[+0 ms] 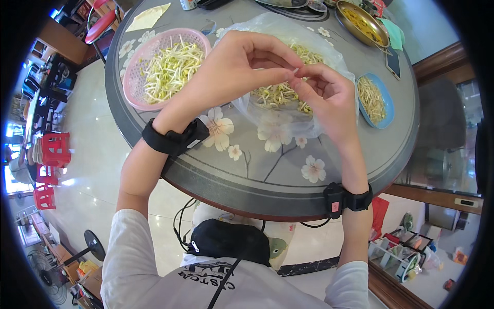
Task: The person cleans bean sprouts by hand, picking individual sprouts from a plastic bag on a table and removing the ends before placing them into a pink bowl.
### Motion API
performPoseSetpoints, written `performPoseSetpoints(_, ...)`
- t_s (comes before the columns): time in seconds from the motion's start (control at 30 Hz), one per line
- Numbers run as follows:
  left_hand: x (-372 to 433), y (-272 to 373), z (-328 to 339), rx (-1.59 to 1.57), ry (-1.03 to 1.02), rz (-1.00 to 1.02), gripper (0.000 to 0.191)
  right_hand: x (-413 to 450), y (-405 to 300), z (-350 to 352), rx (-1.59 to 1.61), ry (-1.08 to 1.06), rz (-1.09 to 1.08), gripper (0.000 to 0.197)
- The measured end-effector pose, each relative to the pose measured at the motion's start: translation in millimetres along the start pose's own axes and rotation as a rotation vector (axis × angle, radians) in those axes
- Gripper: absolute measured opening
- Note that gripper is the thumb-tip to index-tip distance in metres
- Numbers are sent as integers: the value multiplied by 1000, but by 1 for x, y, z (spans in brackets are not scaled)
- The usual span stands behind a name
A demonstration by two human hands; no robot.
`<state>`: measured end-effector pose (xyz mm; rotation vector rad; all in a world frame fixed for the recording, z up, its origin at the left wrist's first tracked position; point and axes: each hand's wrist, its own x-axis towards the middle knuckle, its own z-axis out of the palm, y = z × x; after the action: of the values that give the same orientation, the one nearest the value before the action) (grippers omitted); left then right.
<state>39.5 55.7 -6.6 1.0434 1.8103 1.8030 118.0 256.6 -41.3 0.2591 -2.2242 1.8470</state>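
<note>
My left hand and my right hand meet fingertip to fingertip over a clear plastic bag. A small pale piece of bean sprout shows between the fingertips, most of it hidden. Loose bean sprouts lie on the bag beneath both hands. To the left, a pink perforated basket holds a heap of yellow-headed bean sprouts. On the right sits a small blue dish containing thin, brownish sprout pieces.
The round grey table bears printed flowers. A metal pan of yellow food stands at the far right, near a smartphone. A folded cloth and a can lie toward the far left. Black straps circle both wrists.
</note>
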Motion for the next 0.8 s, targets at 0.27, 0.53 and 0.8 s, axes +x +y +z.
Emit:
performPoseSetpoints(0.27, 3, -11, -3, -97, -3, 109, 23, -5, -7, 11, 79, 7, -61, 21)
performPoseSetpoints(0.53, 6, -15, -1, -98, 64, 123, 29, -6, 2, 6, -18, 113, -105, 14)
performPoseSetpoints(0.8, 7, -15, -5, -91, 144, 142, 30, -4, 1, 3, 85, 227, -225, 12)
